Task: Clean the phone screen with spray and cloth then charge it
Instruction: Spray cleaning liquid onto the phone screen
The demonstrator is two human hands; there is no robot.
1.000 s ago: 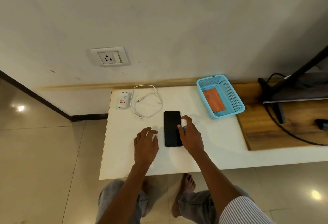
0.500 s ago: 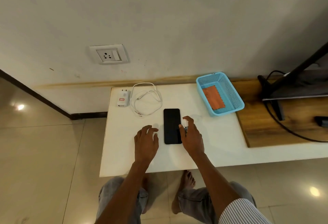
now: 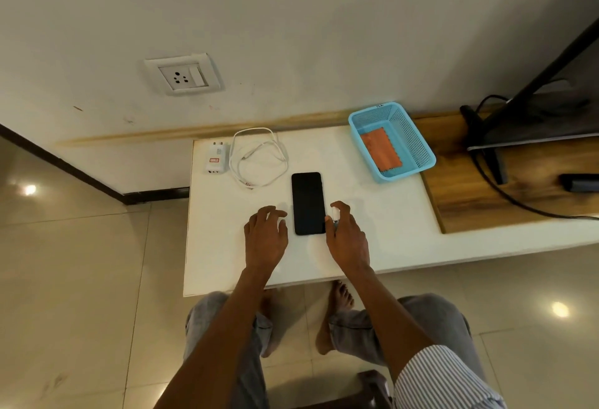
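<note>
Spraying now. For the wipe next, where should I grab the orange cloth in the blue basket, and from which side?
Come straight down from above: the blue mesh plastic basket has raised walls all round, blocking any sideways approach. The orange cloth lies flat on its floor, so pinch the middle or the near short edge with fingertips and lift. The left hand is free; the right hand holds the small white spray bottle.

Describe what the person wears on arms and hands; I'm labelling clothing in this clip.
Both forearms are bare, and no gloves, rings, watch or bands show on the left hand or the right hand. A white sleeve with thin dark stripes covers the right upper arm, ending near the elbow. No sleeve shows on the left arm in this frame.
</note>
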